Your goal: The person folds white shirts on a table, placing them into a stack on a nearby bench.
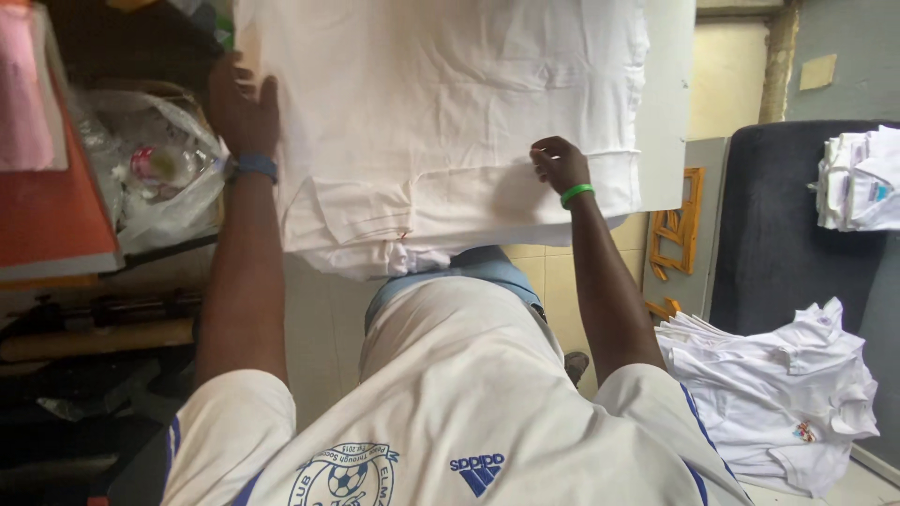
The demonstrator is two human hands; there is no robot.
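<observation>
White garment point(441, 112): spread flat on a board, lying between both hands. Left hand point(242, 108): open, palm flat on the garment's left edge; blue wristband. Right hand point(559, 164): fingers curled, pinching the cloth near its lower hem; green wristband. Clear plastic bag point(155, 173): just left of the left hand. Heap of white shirts point(773, 394): well right of the right hand, lower down.

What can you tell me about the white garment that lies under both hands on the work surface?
The white garment is a soft, cotton-like shirt spread flat on a white board, its lower edge hanging over the near side. A folded part with a seam shows at the lower left, with a tiny red mark there. The left hand lies flat on its left edge; the right hand pinches the fabric near the hem. More white cloth lies under it.
</observation>
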